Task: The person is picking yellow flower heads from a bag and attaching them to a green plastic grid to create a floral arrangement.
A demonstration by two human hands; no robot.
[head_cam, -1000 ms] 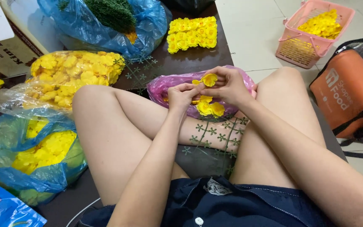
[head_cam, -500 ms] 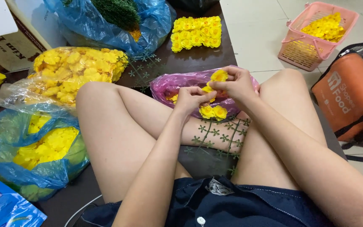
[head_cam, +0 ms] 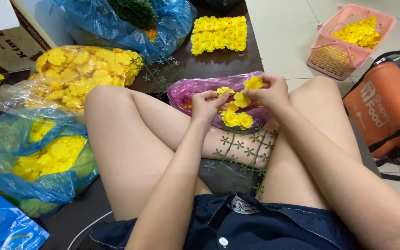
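Sitting cross-legged mid-frame, green plastic stem lattice (head_cam: 237, 150) draped over the shin; left hand (head_cam: 205, 104) and right hand (head_cam: 268, 92) close together, each pinching yellow fake flowers (head_cam: 238, 118) over the purple bag (head_cam: 195, 90). Further up: clear bag of yellow blooms (head_cam: 82, 69), blue bag (head_cam: 116, 25), pink basket (head_cam: 343, 44) upper right.

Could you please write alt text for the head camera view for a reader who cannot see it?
A seated person's left hand and right hand pinch small yellow flowers over a pink bag by their crossed legs. Bags of yellow flowers lie to the left; a pink basket stands at upper right.
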